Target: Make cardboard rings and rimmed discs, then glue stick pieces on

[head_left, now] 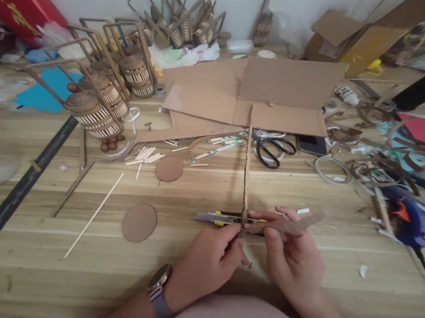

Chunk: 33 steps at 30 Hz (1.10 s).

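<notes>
My left hand (210, 262) pinches the near end of a long thin cardboard strip (246, 167) that rises away from me over the wooden table (54, 261). My right hand (291, 252) holds the same strip where it bends off to the right, thumb on top. A yellow and black utility knife (219, 216) lies on the table just beyond my fingers. A watch sits on my left wrist.
Two cardboard discs (139, 222) (169, 168) and a thin wooden stick (95, 213) lie to the left. Black scissors (271, 150), a phone (311, 144) and flattened cardboard (243, 96) lie beyond. Cardboard lanterns (92, 112) stand at back left; a blue glue gun (407, 215) lies among scraps right.
</notes>
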Available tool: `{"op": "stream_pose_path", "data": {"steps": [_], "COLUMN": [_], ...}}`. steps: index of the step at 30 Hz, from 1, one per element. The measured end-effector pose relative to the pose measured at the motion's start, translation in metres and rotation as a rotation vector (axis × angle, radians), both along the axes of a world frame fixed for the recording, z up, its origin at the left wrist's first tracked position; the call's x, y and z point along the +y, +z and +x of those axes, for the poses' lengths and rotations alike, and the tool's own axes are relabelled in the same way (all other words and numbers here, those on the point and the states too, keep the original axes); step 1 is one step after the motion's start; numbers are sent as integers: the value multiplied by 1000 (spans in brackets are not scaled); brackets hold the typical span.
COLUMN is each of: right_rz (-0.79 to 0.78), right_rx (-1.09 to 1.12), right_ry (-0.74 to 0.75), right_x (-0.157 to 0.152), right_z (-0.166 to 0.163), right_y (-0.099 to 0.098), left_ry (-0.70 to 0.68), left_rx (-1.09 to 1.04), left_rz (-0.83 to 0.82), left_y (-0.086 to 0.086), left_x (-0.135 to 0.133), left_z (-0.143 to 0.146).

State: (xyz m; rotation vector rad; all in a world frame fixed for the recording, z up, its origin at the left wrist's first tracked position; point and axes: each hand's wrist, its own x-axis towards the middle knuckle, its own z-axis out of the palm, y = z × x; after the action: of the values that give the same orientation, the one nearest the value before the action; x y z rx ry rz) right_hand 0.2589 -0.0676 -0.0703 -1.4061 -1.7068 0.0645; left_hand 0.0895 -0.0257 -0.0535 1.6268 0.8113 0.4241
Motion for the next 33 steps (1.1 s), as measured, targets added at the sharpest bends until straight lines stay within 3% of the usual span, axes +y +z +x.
{"op": "stream_pose_path", "data": {"steps": [6, 17, 23, 28, 33], "right_rz": [30, 37, 34, -36, -11], "right_rx": [-67, -134, -38, 91, 5], "right_ry": [183, 99, 61, -81, 104], "right_x": [3, 3, 0, -6, -2], "right_z": [-3, -3, -2, 1, -1], "right_y": [4, 3, -1, -11, -2], "left_ry": [86, 56, 15, -27, 22], "left_rx": [-49, -9, -6, -46, -83], "left_rz": [-77, 1, 39, -39, -122], "left_y": [-8, -2, -2, 0, -5], "left_x": [2, 2, 1, 2, 2], "left_z": [1, 0, -1, 0, 0]}}
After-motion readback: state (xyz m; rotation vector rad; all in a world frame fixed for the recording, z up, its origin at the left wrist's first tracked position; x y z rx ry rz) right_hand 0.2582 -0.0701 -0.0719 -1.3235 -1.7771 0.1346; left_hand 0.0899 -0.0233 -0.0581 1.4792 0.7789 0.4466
